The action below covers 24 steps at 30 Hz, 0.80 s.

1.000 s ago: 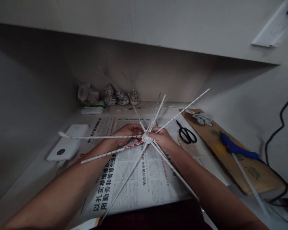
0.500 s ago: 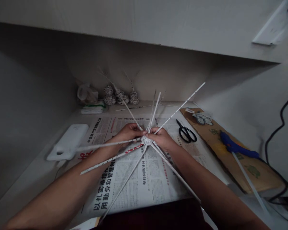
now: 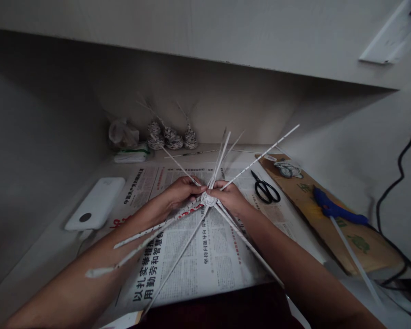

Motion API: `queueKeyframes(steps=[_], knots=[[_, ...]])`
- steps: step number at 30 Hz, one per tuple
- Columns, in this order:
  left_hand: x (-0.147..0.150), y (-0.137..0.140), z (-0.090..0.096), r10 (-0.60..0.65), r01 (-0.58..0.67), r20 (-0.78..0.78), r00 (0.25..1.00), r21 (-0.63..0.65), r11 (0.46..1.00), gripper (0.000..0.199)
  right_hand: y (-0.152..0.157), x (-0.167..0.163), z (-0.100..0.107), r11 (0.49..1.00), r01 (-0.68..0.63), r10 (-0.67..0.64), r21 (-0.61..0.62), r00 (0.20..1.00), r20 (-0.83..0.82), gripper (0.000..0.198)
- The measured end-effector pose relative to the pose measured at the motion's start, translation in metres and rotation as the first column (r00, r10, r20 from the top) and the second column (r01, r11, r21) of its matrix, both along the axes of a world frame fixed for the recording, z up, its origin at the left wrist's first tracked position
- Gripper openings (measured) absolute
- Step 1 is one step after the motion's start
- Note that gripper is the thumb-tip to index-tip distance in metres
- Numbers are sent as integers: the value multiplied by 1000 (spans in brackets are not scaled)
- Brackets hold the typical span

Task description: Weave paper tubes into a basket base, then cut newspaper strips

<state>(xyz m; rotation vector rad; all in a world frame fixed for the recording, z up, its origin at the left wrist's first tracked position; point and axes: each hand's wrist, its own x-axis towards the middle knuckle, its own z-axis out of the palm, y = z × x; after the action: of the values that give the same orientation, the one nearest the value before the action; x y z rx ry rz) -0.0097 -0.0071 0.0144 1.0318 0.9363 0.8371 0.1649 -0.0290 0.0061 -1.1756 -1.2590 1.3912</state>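
A small woven knot of rolled-paper strips [image 3: 209,199] is held over the newspaper [image 3: 222,256], its long strips fanning out on all sides. My left hand [image 3: 183,191] is closed at the knot's left edge, pinching a rolled-paper strip [image 3: 176,162] that points up and left. My right hand [image 3: 231,198] is closed on the knot's right side, thumb near its top, with a strip [image 3: 263,154] slanting up to the right past its fingers. Other strips hang down across the newspaper and along both forearms. The fingertips partly hide the knot.
Black scissors [image 3: 266,191] lie right of the newspaper. Beyond them a blue glue gun [image 3: 339,208] rests on cardboard [image 3: 329,228], with a crumpled bundle [image 3: 288,169] behind. A white power bank [image 3: 96,203] is on the left. Woven gourd shapes [image 3: 174,139] stand at the back.
My left hand has shifted slightly left, and its strip leans further left. One strip that crossed towards the power bank now hangs lower, over my left forearm.
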Motion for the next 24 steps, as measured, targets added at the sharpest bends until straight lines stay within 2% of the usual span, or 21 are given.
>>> queueKeyframes(steps=[5, 11, 16, 21, 24], knots=[[-1, 1, 0, 5, -6, 26, 1000, 34, 999, 46, -1, 0, 2, 999, 0, -3, -42, 998, -69, 29], [1, 1, 1, -17, 16, 43, 999, 32, 999, 47, 2, -3, -2, 995, 22, -35, -93, 988, -148, 23], [4, -1, 1, 17, -17, 18, 1000, 6, 1000, 46, 3, -7, -2, 992, 125, -126, -18, 986, -108, 15], [6, -4, 4, 57, -57, 6, 998, -34, 998, 48, 4, -5, -5, 989, 150, -151, -8, 986, -73, 15], [8, -5, 4, 71, -71, -10, 997, -11, 997, 51, 4, -4, -7, 988, 156, -155, 11, 986, -62, 17]])
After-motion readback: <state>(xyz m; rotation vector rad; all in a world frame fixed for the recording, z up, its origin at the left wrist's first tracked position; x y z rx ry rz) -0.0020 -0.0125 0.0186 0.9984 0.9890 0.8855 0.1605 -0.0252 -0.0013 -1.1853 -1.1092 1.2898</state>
